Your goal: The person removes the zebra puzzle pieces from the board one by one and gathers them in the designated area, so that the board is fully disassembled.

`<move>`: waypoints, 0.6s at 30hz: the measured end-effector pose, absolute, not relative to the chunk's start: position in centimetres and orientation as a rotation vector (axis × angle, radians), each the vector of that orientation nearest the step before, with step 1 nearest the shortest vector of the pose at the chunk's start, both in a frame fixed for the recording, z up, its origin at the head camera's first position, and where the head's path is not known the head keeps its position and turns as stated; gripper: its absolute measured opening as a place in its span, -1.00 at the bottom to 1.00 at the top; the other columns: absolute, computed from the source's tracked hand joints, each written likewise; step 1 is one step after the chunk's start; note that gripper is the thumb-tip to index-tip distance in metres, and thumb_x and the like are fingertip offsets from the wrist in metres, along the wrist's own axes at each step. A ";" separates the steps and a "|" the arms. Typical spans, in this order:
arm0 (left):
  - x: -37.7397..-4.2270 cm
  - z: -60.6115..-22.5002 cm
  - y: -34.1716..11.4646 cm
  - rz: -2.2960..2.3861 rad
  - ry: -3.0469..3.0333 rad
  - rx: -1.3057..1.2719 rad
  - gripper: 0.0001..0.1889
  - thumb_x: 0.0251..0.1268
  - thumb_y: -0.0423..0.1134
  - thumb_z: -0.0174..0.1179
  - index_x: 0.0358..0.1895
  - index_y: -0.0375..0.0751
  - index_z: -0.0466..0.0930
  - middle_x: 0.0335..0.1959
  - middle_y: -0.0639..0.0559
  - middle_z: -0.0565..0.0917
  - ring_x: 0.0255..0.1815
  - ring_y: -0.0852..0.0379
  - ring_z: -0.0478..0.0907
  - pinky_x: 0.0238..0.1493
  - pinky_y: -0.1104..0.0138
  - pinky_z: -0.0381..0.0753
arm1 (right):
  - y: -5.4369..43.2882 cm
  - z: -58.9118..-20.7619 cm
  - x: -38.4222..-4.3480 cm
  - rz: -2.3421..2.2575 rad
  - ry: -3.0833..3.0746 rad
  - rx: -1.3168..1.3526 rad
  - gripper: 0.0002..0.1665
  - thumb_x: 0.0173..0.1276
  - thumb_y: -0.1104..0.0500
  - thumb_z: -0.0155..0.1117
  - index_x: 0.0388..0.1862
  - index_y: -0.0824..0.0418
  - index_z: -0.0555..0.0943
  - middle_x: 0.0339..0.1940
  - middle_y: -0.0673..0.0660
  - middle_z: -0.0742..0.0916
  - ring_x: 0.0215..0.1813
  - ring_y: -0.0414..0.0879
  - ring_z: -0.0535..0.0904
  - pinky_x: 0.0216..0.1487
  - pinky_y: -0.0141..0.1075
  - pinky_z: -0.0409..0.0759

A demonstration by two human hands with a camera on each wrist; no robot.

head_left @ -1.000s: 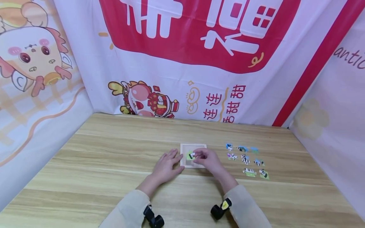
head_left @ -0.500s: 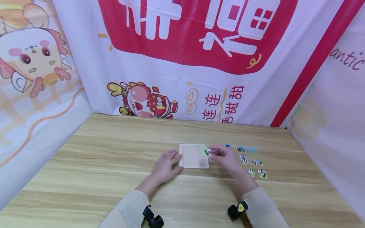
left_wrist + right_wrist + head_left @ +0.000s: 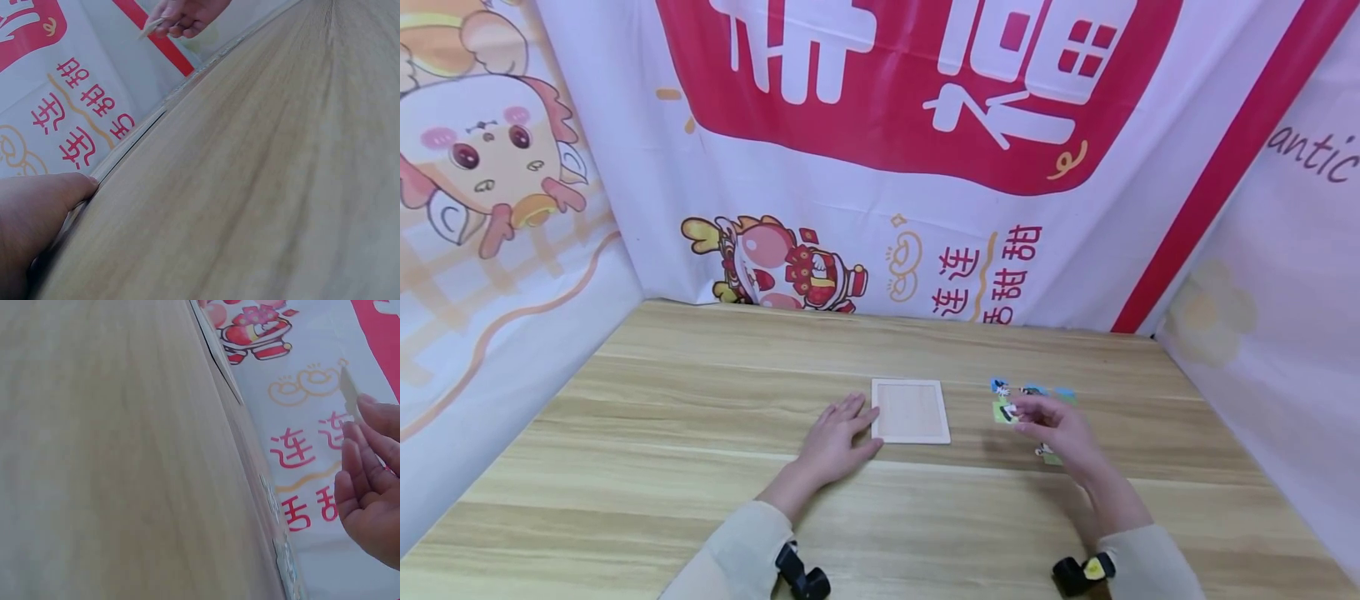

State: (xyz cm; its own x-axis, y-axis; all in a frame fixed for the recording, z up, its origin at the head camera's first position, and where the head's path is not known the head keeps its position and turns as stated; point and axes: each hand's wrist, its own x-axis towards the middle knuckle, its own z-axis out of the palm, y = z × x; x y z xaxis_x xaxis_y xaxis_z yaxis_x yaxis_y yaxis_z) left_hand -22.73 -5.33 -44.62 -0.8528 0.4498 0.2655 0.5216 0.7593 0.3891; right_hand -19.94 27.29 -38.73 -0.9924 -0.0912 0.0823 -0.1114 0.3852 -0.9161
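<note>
My right hand (image 3: pixel 1063 437) pinches a green puzzle piece (image 3: pixel 1004 412) with a black-and-white figure between thumb and fingers. It is held over the right part of the table, apart from the wood; the right wrist view shows the thin piece (image 3: pixel 350 390) edge-on at the fingertips. A pale square wooden puzzle tray (image 3: pixel 913 412) lies flat at mid-table, its inside bare. My left hand (image 3: pixel 835 442) rests beside the tray with fingers spread, fingertips and thumb touching its left edge. In the left wrist view the thumb (image 3: pixel 53 194) lies against that edge.
Loose puzzle pieces lie on the right: a blue one (image 3: pixel 1000 387) behind the held piece, another blue one (image 3: pixel 1065 392) farther right, a green-and-white one (image 3: pixel 1049 455) nearer. My right hand hides others. A printed cloth (image 3: pixel 880 183) hangs along the table's back edge.
The right hand has lifted the green piece out of the tray and carried it right, to the loose pieces. The left hand has stayed at the tray's left edge.
</note>
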 end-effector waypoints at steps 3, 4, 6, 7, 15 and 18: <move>-22.7 -44.7 -5.3 -0.687 -2.793 -0.783 -0.46 0.13 0.08 0.02 0.15 -0.12 0.35 0.23 -0.19 0.19 0.26 -0.06 0.04 0.21 0.07 -0.07 | 28.3 -39.2 -19.6 1.699 -2.620 0.154 -0.57 0.07 0.27 0.25 -0.03 0.35 0.48 -0.22 0.24 0.54 -0.25 -0.06 0.43 -0.29 -0.35 0.49; -22.8 -44.6 -5.3 -0.689 -2.791 -0.782 -0.45 0.13 0.09 0.02 0.15 -0.12 0.35 0.23 -0.19 0.19 0.26 -0.06 0.04 0.21 0.07 -0.07 | 28.6 -39.4 -19.5 1.692 -2.624 0.155 -0.56 0.07 0.27 0.26 -0.04 0.36 0.48 -0.22 0.25 0.54 -0.25 -0.06 0.43 -0.30 -0.35 0.49; -22.8 -44.6 -5.4 -0.686 -2.789 -0.782 -0.45 0.13 0.09 0.01 0.15 -0.12 0.35 0.23 -0.19 0.19 0.26 -0.06 0.04 0.22 0.08 -0.07 | 29.0 -39.7 -19.5 1.682 -2.635 0.139 -0.57 0.05 0.27 0.27 -0.05 0.35 0.48 -0.23 0.24 0.54 -0.25 -0.05 0.43 -0.30 -0.35 0.48; -22.8 -44.6 -5.4 -0.685 -2.789 -0.783 -0.45 0.13 0.09 0.01 0.15 -0.12 0.35 0.23 -0.19 0.19 0.26 -0.05 0.04 0.22 0.08 -0.07 | 29.2 -39.8 -19.5 1.680 -2.639 0.133 -0.57 0.05 0.27 0.27 -0.06 0.35 0.48 -0.23 0.24 0.54 -0.25 -0.06 0.44 -0.30 -0.35 0.48; -22.8 -44.7 -5.4 -0.675 -2.783 -0.784 -0.45 0.13 0.10 0.00 0.15 -0.11 0.35 0.23 -0.18 0.19 0.26 -0.05 0.04 0.21 0.09 -0.06 | 29.8 -41.1 -19.4 1.652 -2.665 0.092 -0.56 0.05 0.27 0.27 -0.06 0.40 0.48 -0.25 0.23 0.56 -0.25 -0.08 0.45 -0.29 -0.36 0.47; -22.9 -44.7 -5.4 -0.673 -2.779 -0.792 -0.45 0.13 0.10 0.01 0.15 -0.12 0.35 0.23 -0.19 0.20 0.25 -0.06 0.05 0.21 0.07 -0.05 | 30.0 -41.6 -19.3 1.644 -2.701 0.010 -0.54 0.06 0.24 0.27 -0.02 0.35 0.48 -0.21 0.20 0.57 -0.20 -0.06 0.44 -0.22 -0.34 0.45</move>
